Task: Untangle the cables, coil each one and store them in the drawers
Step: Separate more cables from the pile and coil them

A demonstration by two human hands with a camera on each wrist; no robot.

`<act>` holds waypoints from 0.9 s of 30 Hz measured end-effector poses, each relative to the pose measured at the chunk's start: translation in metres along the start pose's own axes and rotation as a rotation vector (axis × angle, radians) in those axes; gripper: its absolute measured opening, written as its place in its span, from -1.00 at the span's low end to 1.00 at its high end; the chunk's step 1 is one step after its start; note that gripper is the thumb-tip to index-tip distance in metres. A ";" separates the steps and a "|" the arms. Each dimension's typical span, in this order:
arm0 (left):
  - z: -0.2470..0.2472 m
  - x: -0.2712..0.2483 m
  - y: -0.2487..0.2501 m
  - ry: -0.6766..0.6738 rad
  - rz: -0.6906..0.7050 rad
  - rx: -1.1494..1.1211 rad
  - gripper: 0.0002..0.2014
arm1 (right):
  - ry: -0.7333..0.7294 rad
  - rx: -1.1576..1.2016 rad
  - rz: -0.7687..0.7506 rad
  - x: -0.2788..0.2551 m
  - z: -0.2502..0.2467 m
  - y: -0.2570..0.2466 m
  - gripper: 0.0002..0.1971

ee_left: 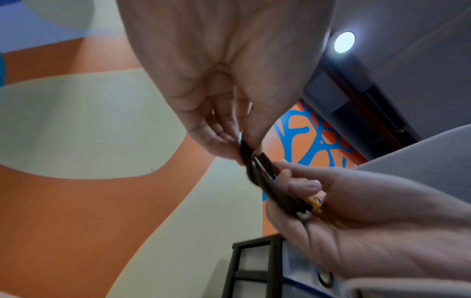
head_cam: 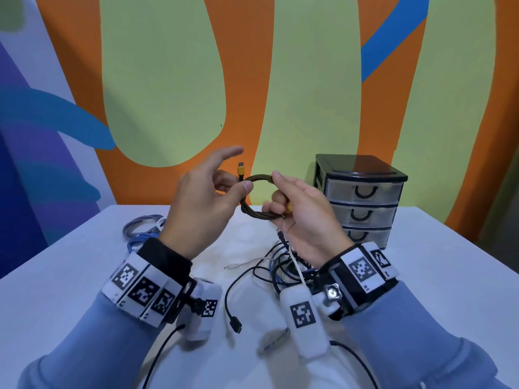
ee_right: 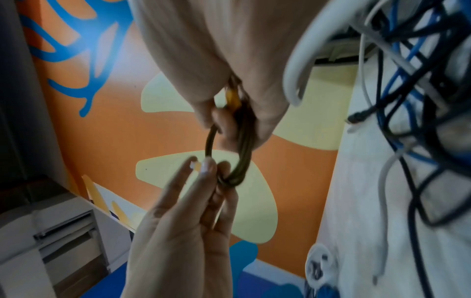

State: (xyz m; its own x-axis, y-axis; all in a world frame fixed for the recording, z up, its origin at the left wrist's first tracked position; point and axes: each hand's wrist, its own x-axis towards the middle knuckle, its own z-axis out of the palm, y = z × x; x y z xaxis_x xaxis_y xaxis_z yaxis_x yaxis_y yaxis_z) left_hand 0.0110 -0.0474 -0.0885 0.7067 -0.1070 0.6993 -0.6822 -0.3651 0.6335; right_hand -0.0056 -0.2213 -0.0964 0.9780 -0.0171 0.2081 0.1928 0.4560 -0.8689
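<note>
A dark braided cable (head_cam: 254, 211) with orange plugs is wound into a small coil, held up above the white table (head_cam: 70, 276). My left hand (head_cam: 242, 189) pinches the coil's left side between thumb and fingers, and one orange plug (head_cam: 241, 170) sticks up just past them. My right hand (head_cam: 276, 193) grips the coil's right side, with the other plug (head_cam: 288, 208) against its palm. In the left wrist view the pinched coil (ee_left: 248, 154) runs into the right hand beside the plug (ee_left: 316, 204). The right wrist view shows the coil (ee_right: 243, 161) between both hands.
A black three-drawer unit (head_cam: 362, 197) with all drawers closed stands at the back right. A tangle of black, blue and white cables (head_cam: 280, 265) lies under my right hand. Grey and blue cables (head_cam: 141, 230) lie at the left. A black plug (head_cam: 236, 324) lies near the front.
</note>
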 end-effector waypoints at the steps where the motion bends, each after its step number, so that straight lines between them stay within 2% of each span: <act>1: -0.004 0.003 -0.003 -0.006 -0.028 0.004 -0.52 | -0.041 -0.069 -0.001 -0.001 -0.003 -0.004 -0.82; 3: -0.014 0.007 -0.011 -0.006 -0.074 -0.005 -0.57 | -0.076 -0.348 -0.009 -0.001 -0.011 -0.014 -0.71; 7: -0.035 0.019 -0.030 0.049 -0.144 0.107 -0.73 | 0.029 -0.930 -0.066 0.004 -0.032 -0.024 -0.55; 9: -0.047 0.027 -0.036 0.011 -0.205 0.227 -0.73 | -0.014 -1.168 0.037 0.005 -0.040 -0.020 -0.52; 12: -0.062 0.034 -0.039 -0.174 -0.309 0.494 -0.69 | -0.141 -1.478 0.198 0.003 -0.041 -0.012 -0.49; 15: -0.065 0.036 -0.045 -0.381 -0.412 0.635 -0.75 | -0.160 -1.528 0.221 0.004 -0.044 -0.008 -0.69; 17: -0.064 0.043 -0.054 -0.408 -0.467 0.650 -0.79 | -0.169 -1.528 0.227 0.008 -0.048 -0.005 -0.85; 19: -0.062 0.054 -0.062 -0.379 -0.488 0.688 -0.81 | -0.136 -1.500 0.220 0.011 -0.051 -0.002 -0.91; 20: -0.060 0.059 -0.066 -0.368 -0.496 0.713 -0.82 | -0.108 -1.475 0.200 0.011 -0.052 -0.002 -0.90; 22: -0.056 0.069 -0.074 -0.372 -0.510 0.769 -0.86 | -0.064 -1.434 0.174 0.012 -0.055 -0.001 -0.74; 24: -0.050 0.072 -0.082 -0.366 -0.526 0.834 -0.89 | -0.074 -1.411 0.199 0.013 -0.060 0.000 -0.64; 27: -0.040 0.069 -0.090 -0.436 -0.574 0.942 -0.84 | -0.142 -1.413 0.259 0.017 -0.067 0.007 -0.70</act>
State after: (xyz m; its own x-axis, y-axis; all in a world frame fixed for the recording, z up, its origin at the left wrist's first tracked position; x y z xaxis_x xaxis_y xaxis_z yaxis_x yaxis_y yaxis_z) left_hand 0.1133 0.0148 -0.0839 0.9929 0.0550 0.1051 0.0334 -0.9798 0.1969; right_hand 0.0181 -0.2781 -0.1292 0.9972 0.0533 -0.0520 0.0133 -0.8146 -0.5799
